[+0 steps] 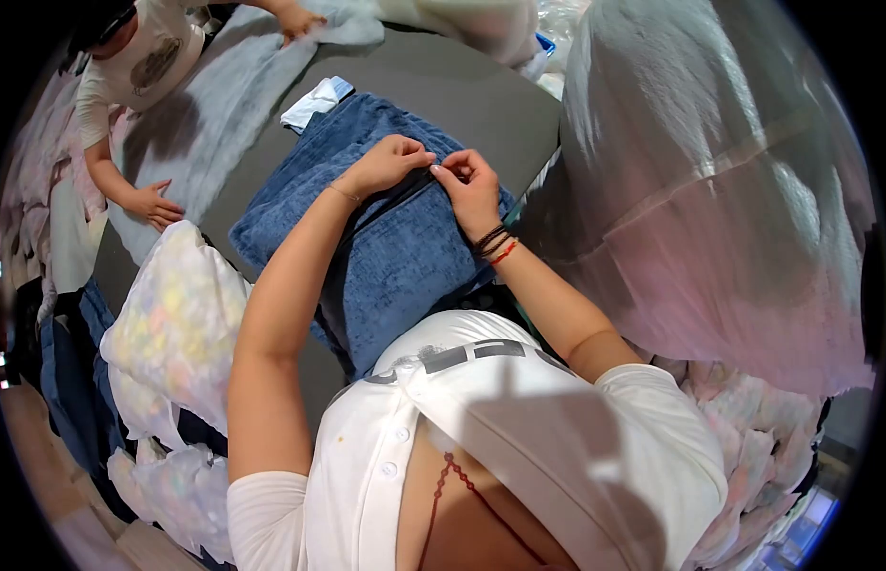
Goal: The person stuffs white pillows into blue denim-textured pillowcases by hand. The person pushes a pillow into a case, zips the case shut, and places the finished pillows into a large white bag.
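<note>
A blue towel (405, 247) lies folded on the dark grey table (471, 95) in front of me. My left hand (386, 164) and my right hand (469, 186) meet at its middle, fingers pinched on a fold or edge of the towel. Dark and red bands circle my right wrist. A thin bracelet sits on my left wrist.
A small white and light-blue folded cloth (316, 100) lies beyond the towel. Another person (138, 57) at the far left presses both hands on a pale grey towel (214, 114). A bag of pale cloths (176, 324) sits left; a large plastic-wrapped bundle (719, 200) fills the right.
</note>
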Demonstrator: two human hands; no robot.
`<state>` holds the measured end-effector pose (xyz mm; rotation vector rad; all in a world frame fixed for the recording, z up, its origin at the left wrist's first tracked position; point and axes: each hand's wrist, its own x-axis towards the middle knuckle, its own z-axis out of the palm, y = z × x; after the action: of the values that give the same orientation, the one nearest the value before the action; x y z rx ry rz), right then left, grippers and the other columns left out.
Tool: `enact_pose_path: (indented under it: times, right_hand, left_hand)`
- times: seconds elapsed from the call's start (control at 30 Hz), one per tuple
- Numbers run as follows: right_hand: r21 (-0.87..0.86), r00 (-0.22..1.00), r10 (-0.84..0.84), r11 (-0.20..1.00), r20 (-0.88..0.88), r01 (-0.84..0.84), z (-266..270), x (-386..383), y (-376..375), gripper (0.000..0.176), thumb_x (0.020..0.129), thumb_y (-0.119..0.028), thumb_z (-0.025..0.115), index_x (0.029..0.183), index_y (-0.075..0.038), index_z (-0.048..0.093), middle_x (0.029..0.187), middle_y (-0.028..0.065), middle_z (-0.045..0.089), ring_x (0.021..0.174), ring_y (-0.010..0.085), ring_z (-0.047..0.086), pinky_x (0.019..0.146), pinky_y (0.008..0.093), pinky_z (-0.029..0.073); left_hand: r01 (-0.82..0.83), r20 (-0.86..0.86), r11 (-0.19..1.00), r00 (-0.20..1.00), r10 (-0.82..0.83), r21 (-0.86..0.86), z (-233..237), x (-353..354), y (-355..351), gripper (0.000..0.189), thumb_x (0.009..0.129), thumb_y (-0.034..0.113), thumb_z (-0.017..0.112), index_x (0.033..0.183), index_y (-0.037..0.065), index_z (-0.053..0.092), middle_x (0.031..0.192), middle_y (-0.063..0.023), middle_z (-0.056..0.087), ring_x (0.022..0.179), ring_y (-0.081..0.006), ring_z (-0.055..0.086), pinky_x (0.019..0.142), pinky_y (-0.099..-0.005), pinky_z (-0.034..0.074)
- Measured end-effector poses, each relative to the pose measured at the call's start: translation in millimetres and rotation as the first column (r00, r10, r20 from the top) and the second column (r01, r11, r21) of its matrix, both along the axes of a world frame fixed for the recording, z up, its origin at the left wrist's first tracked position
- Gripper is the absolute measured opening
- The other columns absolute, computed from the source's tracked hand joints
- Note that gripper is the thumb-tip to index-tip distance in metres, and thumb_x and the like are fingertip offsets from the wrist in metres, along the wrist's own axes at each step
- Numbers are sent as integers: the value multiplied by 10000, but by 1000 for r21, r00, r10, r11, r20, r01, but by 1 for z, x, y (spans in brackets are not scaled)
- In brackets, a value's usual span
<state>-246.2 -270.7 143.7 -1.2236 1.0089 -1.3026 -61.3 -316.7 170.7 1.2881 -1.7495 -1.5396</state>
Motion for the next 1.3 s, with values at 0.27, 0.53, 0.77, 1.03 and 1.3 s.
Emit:
enact_pose_path:
  times: [0.27,0.53,0.77,1.03,1.3]
  right_hand:
    - [-239,927,-199,963,-317,125,3,5,19,158,851,-145,754,903,4,749,1009,135,668,842,242,665,757,324,532]
    - [-586,686,-314,785,-657,-202,21,0,42,198,909,-148,640,1008,18,684,1215,195,597,1071,382,569,920,443,477]
    - [-307,741,-75,934,-668,-182,-13,-17,10,253,860,-281,700,963,-53,737,1223,207,623,1107,393,592,967,437,480]
    - [164,901,223,971,-371,-172,18,-2,-29,688,826,-540,753,1143,65,670,1159,254,660,1039,323,651,918,347,506]
    - [132,829,556,828,-68,-544,171,37,-17,479,851,-314,790,1142,51,681,1036,153,710,917,204,650,840,343,521]
  left_hand:
    - [-69,-3,993,998,69,-93,2,-1,8,366,969,274,636,702,24,626,627,84,462,598,-37,364,533,-254,322]
    - [-74,158,950,979,126,-303,11,-10,23,309,964,231,647,737,25,604,630,16,517,609,-79,437,546,-292,362]
    - [367,623,574,702,345,-732,63,-2,132,218,821,48,576,1039,30,584,947,-156,579,876,-338,605,717,-438,502]
    - [132,612,657,530,587,-743,36,67,226,140,786,-21,584,915,-2,532,887,-185,536,860,-382,551,704,-469,478]
    - [-245,180,379,576,797,-892,34,64,237,20,923,-13,519,930,-29,508,835,-202,555,768,-425,558,665,-445,458]
